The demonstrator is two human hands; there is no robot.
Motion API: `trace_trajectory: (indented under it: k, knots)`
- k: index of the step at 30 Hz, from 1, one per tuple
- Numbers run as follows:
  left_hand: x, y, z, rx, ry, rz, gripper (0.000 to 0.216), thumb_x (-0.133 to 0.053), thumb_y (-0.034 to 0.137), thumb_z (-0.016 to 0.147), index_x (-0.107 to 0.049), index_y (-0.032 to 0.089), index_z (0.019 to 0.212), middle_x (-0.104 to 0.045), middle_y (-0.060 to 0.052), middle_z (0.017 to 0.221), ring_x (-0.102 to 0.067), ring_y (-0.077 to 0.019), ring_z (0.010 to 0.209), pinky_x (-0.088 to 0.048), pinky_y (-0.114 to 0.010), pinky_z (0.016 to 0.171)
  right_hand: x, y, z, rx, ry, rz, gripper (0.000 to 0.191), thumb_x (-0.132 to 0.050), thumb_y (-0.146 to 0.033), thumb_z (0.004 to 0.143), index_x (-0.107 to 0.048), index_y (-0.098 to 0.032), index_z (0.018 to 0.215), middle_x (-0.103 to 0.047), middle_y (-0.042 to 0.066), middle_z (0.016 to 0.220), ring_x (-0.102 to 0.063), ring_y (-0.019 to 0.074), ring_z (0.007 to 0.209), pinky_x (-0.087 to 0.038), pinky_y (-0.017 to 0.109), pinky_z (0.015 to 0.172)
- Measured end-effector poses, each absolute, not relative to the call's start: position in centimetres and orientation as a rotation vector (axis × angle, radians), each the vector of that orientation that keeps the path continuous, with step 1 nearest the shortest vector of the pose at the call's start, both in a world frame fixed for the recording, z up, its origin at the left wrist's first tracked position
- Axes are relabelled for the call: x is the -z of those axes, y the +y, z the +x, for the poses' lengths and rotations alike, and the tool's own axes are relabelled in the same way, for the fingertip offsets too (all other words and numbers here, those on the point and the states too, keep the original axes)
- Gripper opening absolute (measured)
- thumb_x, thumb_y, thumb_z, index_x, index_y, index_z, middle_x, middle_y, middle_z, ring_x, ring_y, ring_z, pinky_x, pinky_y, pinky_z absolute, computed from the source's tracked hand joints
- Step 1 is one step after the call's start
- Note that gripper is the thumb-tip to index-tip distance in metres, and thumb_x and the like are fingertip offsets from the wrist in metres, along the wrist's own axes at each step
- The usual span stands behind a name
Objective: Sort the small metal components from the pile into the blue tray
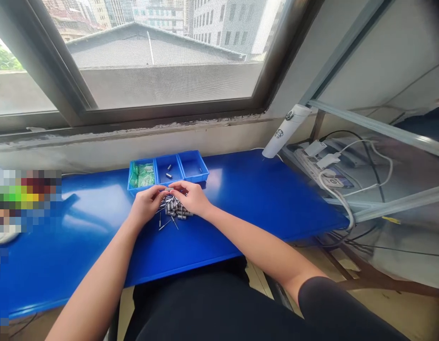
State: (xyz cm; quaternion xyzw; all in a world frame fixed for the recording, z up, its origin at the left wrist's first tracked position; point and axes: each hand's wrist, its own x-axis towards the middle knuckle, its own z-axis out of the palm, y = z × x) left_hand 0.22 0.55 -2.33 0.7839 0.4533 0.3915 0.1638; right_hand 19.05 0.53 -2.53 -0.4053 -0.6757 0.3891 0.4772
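Note:
Both hands meet over a heap of small metal pins and cylinders (175,208) on the blue table. My left hand (147,202) is closed, thumb and fingers pinching one end of a small grey metal piece (169,189). From the other side my right hand (191,196) pinches the same piece, whose exact kind is too small to make out. Just beyond the hands stands a blue three-compartment tray (155,171). Its left compartment holds a green plastic bag (143,175) of small parts; two small dark cylinders (169,175) lie in the middle one, and a tiny piece in the right one.
A white bottle (287,130) stands at the table's back right, near a metal rack (379,123). White chargers (328,160) and cables lie on a power strip beyond the right edge. Pixelated items (25,194) are at the far left. A window ledge runs behind the table.

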Motion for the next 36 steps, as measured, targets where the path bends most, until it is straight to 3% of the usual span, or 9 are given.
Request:
trace_trajectory:
  k: [5,12,27,36]
  knots:
    - [2.31,0.54,0.24,-1.091,1.292,2.213,0.03,-0.056,0.041,0.091,-0.071,0.016,0.092,-0.064,0.0,0.065,-0.051,-0.0103,0.053,-0.04,-0.021,0.052,2.45,0.48,19.07,-0.909,-1.688,-1.017,0.018,-0.062,-0.031,0.088,-0.072,-0.017,0.095,-0.074,0.006,0.089,-0.066,0.0162,0.078,-0.05,0.028,0.07]
    - [2.31,0.32,0.44,-1.174,1.235,2.171,0.026,-0.063,0.038,0.087,-0.071,0.019,0.103,-0.045,0.007,0.054,-0.036,-0.0071,0.046,-0.034,-0.02,0.048,2.03,0.41,19.35,-0.852,-1.761,-1.012,0.02,-0.056,-0.031,0.092,-0.07,-0.016,0.094,-0.072,0.005,0.088,-0.064,0.0155,0.077,-0.048,0.027,0.069]
    - [2.26,0.6,0.2,-1.125,1.337,2.231,0.028,-0.058,0.04,0.09,-0.072,0.017,0.095,-0.058,0.003,0.058,-0.046,-0.0092,0.05,-0.038,-0.021,0.052,2.68,0.76,19.14,-0.815,-1.723,-0.989,0.02,-0.063,-0.03,0.087,-0.071,-0.017,0.099,-0.073,0.007,0.091,-0.067,0.0173,0.083,-0.051,0.029,0.072]
    - [2.07,0.22,0.57,-1.204,1.241,2.168,0.028,-0.061,0.037,0.088,-0.071,0.019,0.107,-0.047,0.006,0.054,-0.038,-0.0072,0.047,-0.035,-0.019,0.049,1.99,0.43,19.33,-0.83,-1.746,-1.013,0.023,-0.055,-0.031,0.093,-0.072,-0.017,0.096,-0.074,0.006,0.088,-0.066,0.0166,0.081,-0.05,0.028,0.071]
